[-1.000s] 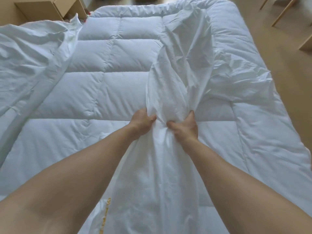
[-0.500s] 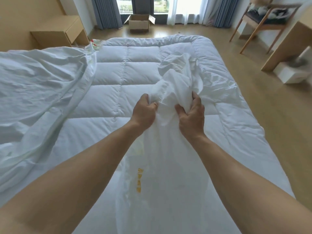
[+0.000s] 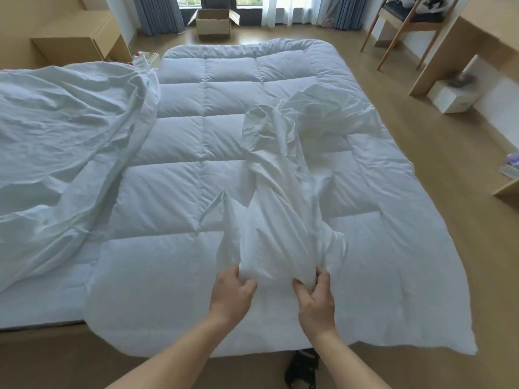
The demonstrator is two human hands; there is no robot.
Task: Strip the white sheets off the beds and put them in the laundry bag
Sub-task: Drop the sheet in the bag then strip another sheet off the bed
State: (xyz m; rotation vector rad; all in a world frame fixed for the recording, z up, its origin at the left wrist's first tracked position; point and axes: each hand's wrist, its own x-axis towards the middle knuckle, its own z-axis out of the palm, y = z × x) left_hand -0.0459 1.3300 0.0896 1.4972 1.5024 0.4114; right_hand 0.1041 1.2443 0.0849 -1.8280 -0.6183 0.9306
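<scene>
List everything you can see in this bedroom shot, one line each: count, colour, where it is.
bunched white fabric sheet: one, white, up the duvet's middle
quilted white duvet: one, white, spread across the centre
crumpled white bedding heap: one, white, left
open cardboard box: one, brown, floor by the window
wooden bedside cabinet: one, light wood, far left
wooden chair: one, light wood, far right
wooden desk: one, light wood, right edge
white box: one, white, floor by the desk
black shoe: one, black, floor, bottom edge
left hand: one, grips the sheet's near end
right hand: one, grips the sheet alongside
</scene>
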